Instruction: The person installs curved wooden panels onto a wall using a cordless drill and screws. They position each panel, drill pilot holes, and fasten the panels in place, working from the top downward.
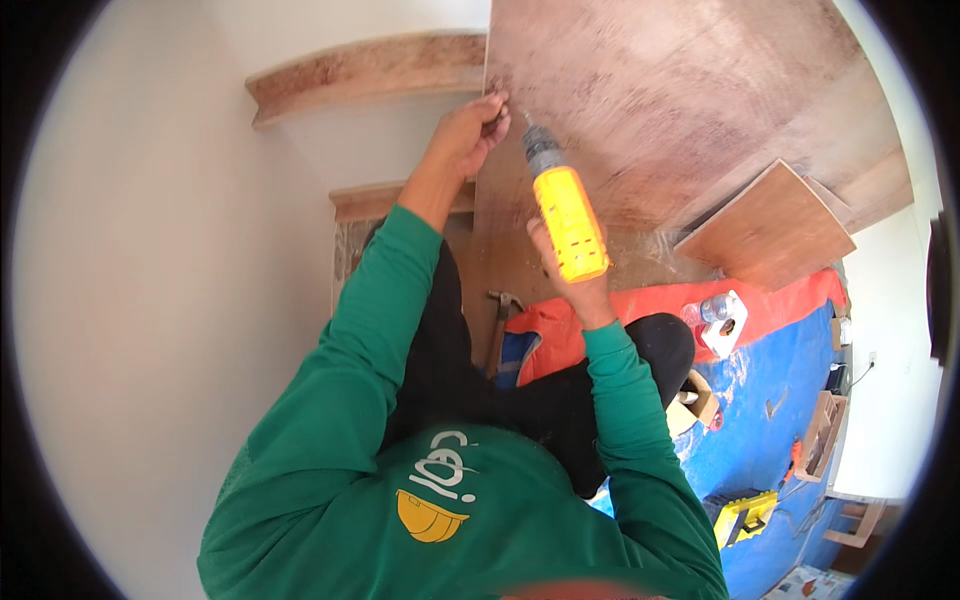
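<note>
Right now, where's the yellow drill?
Head view, right of center: the yellow drill is in the right hand, its chuck right of the left hand, before the wooden panel.

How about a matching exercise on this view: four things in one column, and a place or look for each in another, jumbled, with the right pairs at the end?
Column one:
1. drill
2. left hand
3. hammer
4. bottle

Column two:
A. between the legs
B. see-through
C. in the right hand
D. at the large board's left edge

Pairs: 1-C, 2-D, 3-A, 4-B
</note>
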